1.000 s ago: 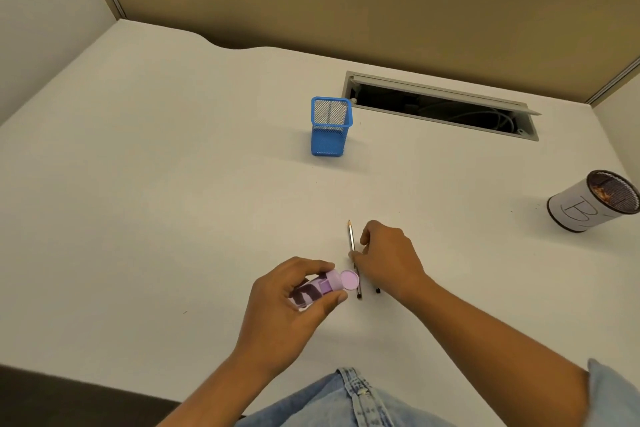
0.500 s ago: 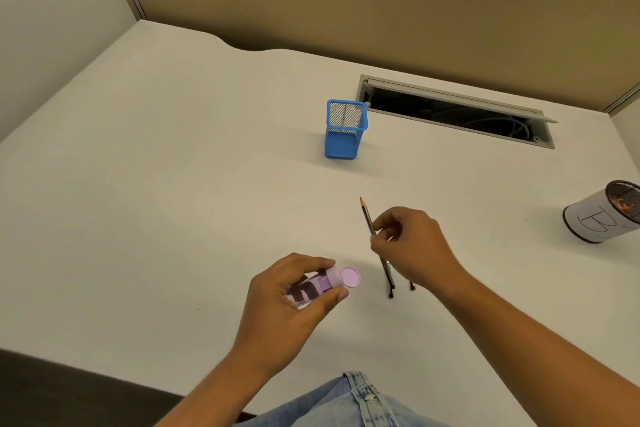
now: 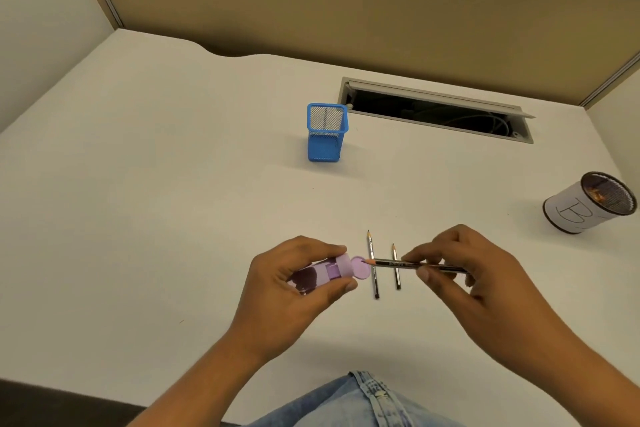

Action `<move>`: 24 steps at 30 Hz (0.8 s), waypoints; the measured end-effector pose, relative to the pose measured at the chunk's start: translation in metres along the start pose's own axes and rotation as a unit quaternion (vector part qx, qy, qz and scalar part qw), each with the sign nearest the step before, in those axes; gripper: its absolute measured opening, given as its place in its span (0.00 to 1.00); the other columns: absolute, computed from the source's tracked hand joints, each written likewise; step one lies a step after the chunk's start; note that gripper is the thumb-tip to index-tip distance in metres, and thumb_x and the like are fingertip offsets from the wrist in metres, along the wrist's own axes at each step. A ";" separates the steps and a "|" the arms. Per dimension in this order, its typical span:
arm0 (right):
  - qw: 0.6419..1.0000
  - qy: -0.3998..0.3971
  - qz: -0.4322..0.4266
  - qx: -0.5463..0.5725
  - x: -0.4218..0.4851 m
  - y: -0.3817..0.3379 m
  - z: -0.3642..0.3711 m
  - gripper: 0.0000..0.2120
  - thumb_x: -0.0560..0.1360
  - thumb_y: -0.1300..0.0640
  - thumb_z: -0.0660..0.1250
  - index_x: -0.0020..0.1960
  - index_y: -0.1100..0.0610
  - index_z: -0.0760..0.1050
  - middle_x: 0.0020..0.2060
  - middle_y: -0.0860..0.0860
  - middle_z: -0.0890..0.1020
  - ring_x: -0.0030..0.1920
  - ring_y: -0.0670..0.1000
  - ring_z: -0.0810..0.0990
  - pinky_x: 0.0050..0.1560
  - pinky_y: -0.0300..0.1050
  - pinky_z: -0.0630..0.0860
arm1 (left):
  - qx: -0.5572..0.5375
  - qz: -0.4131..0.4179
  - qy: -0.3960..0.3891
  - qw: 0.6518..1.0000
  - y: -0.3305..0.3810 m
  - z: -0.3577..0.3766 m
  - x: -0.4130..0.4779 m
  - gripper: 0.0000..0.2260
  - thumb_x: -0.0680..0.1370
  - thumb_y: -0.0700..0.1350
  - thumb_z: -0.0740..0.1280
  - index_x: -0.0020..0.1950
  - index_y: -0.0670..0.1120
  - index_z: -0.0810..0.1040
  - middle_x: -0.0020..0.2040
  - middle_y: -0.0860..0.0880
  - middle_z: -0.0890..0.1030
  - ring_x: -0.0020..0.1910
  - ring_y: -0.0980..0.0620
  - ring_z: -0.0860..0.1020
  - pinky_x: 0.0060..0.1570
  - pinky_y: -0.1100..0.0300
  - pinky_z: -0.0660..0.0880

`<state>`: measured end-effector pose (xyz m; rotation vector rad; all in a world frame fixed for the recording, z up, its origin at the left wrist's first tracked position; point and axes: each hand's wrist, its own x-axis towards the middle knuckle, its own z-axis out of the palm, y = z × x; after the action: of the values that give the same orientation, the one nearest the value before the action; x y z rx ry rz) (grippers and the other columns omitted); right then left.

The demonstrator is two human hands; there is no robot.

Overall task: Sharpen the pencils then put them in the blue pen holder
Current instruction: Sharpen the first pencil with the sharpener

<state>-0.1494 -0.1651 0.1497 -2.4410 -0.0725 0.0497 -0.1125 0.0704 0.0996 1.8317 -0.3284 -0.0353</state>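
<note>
Left hand (image 3: 298, 282) is wrapped around a purple plastic cylinder sharpener with a dark see-through body (image 3: 325, 274), its round lilac flip cap (image 3: 360, 267) hanging open toward the right. Right hand (image 3: 460, 267) pinches a dark wooden pencil (image 3: 415, 264) between thumb and fingertips. The pencil's long axis runs roughly left-right, tip pointing left at the sharpener's open end, just beside the cap, not yet inserted. Likely next step: slide the tip leftward into the hole, so the pencil axis has to line up with the sharpener axis; the right hand does the travel.

Two more dark pencils lie on the white tabletop (image 3: 173, 201) under the held one, parallel, tips away from the person: a longer one (image 3: 373, 270), a shorter one (image 3: 396, 270).

Blue square mesh metal pen holder (image 3: 326, 135) stands upright, well apart, farther back on the tabletop; a thin dark line shows through its mesh, contents unclear.
</note>
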 end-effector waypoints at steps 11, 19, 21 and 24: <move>0.992 0.043 -0.103 -0.057 -0.011 0.001 -0.017 0.06 0.75 0.53 0.71 0.50 0.46 0.83 0.44 0.40 0.78 0.44 0.43 0.76 0.36 0.28 0.68 | -0.009 0.012 -0.097 0.995 0.022 0.017 0.010 0.11 0.68 0.51 0.77 0.49 0.54 0.83 0.44 0.60 0.83 0.39 0.57 0.80 0.35 0.71 0.73; 0.927 0.126 -0.292 -0.200 -0.008 -0.003 -0.046 0.07 0.72 0.57 0.75 0.39 0.60 0.84 0.36 0.52 0.84 0.31 0.57 0.80 0.28 0.49 0.74 | -0.176 -0.081 -0.135 0.972 0.052 0.020 0.011 0.08 0.67 0.47 0.77 0.45 0.50 0.85 0.34 0.53 0.81 0.25 0.58 0.73 0.26 0.66 0.70; 0.922 0.131 -0.293 -0.218 -0.007 -0.008 -0.050 0.10 0.72 0.54 0.74 0.35 0.59 0.81 0.33 0.51 0.83 0.28 0.57 0.78 0.24 0.48 0.72 | -0.177 -0.073 -0.134 0.972 0.057 0.019 0.010 0.07 0.67 0.44 0.77 0.44 0.49 0.85 0.35 0.53 0.82 0.26 0.58 0.74 0.27 0.66 0.71; 0.945 0.096 -0.256 -0.180 -0.008 -0.015 -0.048 0.13 0.74 0.49 0.71 0.35 0.54 0.76 0.30 0.46 0.81 0.27 0.53 0.77 0.23 0.43 0.71 | -0.121 -0.020 -0.107 0.987 0.060 0.017 0.008 0.08 0.67 0.44 0.78 0.44 0.51 0.84 0.38 0.53 0.83 0.31 0.57 0.78 0.32 0.66 0.74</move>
<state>-0.1549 -0.1849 0.1965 -2.6933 -0.6771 -0.4699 -0.1207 0.0376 0.1528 1.5960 -0.4195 -0.2886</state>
